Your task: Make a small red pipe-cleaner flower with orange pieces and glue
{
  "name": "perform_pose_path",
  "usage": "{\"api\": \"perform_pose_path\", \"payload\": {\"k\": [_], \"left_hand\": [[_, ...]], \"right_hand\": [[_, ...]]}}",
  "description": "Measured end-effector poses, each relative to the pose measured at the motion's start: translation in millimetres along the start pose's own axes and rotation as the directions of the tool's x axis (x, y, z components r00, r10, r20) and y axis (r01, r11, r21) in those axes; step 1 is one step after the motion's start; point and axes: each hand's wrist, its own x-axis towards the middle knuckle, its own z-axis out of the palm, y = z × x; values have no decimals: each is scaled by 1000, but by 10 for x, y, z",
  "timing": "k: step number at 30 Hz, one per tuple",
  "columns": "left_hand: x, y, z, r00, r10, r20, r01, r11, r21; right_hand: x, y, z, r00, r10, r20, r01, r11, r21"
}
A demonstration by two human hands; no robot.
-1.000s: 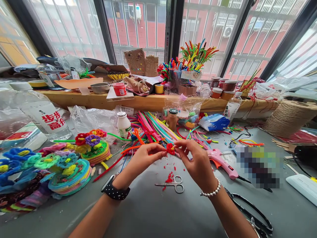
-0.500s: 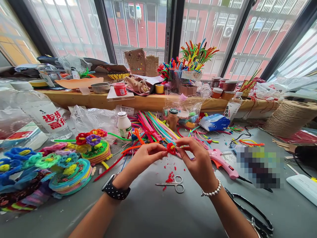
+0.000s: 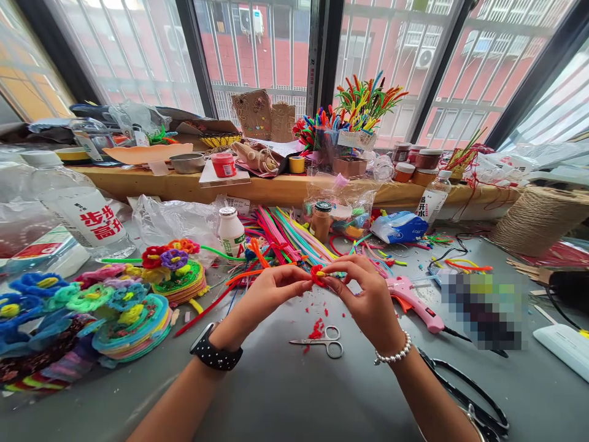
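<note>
Between my two hands, above the grey table, is a small red pipe-cleaner flower point(image 3: 317, 275) with a yellow centre. My left hand point(image 3: 271, 291) pinches its left petal between thumb and fingertips. From the other side, my right hand point(image 3: 363, 288) has thumb and forefinger closed at the flower's yellow middle and right edge. Below them lie small metal scissors point(image 3: 322, 342), blades pointing left, with red fuzz clippings point(image 3: 316, 328) beside them. A pile of loose coloured pipe cleaners point(image 3: 280, 233) spreads out behind the hands.
Finished fuzzy flowers and coiled discs point(image 3: 131, 325) stand at left near a big water bottle point(image 3: 87, 215). A pink glue gun point(image 3: 416, 304) lies right of my hand, with black-handled shears point(image 3: 469, 387) nearer. A white bottle point(image 3: 231, 232) and brown jar point(image 3: 321, 221) stand behind.
The red flower has turned a little, and its yellow centre now shows. My right fingers have shifted slightly left onto it; my left hand is almost unmoved.
</note>
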Motion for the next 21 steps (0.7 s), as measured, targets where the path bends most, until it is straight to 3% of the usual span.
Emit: {"api": "perform_pose_path", "payload": {"k": [9,16,21], "left_hand": [[-8,14,-1,1000,10,-6,-10,1000,15],[-18,39,11,1000,24,-2,-24,1000,19],[-22,44,9,999,33,5,-33,999,21]], "right_hand": [[5,-11,-18,998,-64,-25,62,997,-49],[-6,-5,-31,977,-212,26,213,957,-199],[-8,-27,-6,982,-188,-1,186,971,-152]]}}
